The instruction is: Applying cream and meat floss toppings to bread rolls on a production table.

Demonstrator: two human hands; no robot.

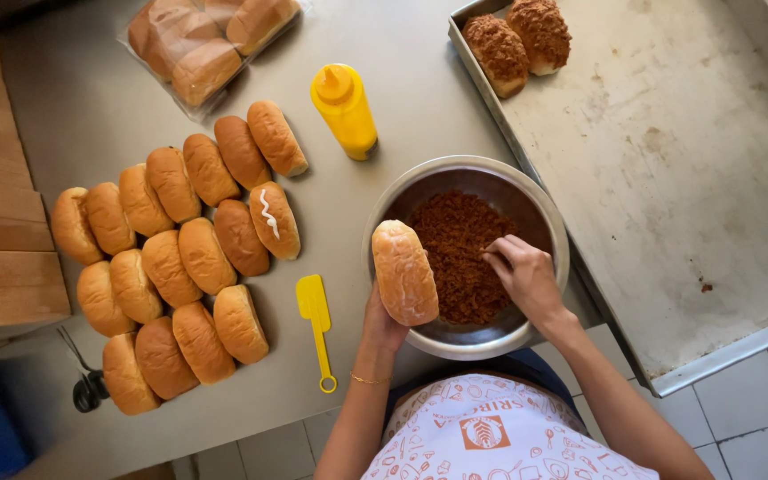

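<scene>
A: Which step is this, would you say?

B: Coating, by the look of it. The left hand cups a glazed oblong bun from below, fingers wrapped under it, holding it over the near-left rim of the steel mixing bowl. The right hand is down in the bowl, fingertips bunched and pinching into the reddish-brown shredded floss.

A: Is the bun touching the floss?

B: No, it sits above the rim, apart from it.

A: And what does the next move call for?

B: My guess: a fair pinch lifted and pressed onto the bun's top, or the bun turned face-down into the floss. It needs a sticky surface; I can't tell whether this one carries sauce.

A: The rest?

B: Plain buns in rows on the left, one with a white squiggle; a yellow squeeze bottle and yellow spatula nearby. Two floss-covered buns rest in the far corner of the metal tray on the right
</scene>
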